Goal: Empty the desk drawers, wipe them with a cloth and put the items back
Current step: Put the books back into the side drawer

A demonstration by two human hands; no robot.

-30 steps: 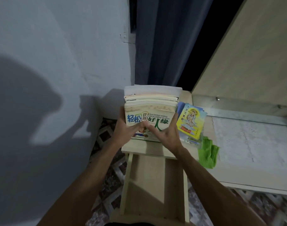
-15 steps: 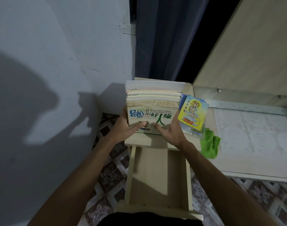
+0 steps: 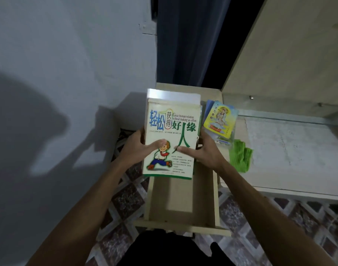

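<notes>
A stack of books [image 3: 172, 120], topped by a white and green cover with a cartoon boy, is held over the back of the open wooden drawer [image 3: 183, 200]. My left hand [image 3: 139, 148] grips the stack's left edge with its thumb on the cover. My right hand [image 3: 204, 152] grips the right edge, thumb on the cover too. The drawer's visible floor is bare. A green cloth [image 3: 240, 156] lies crumpled on the desk top [image 3: 239, 181] to the right.
A small pile of booklets with a yellow cover [image 3: 220, 120] lies on the desk beside the stack. A white lace mat [image 3: 290, 143] covers the desk further right. A grey wall is on the left, a dark curtain behind. Patterned tiles show below.
The stack has come off the desk top and toward me, tilting so its front cover faces up. It now hangs over the drawer, both hands still gripping it.
</notes>
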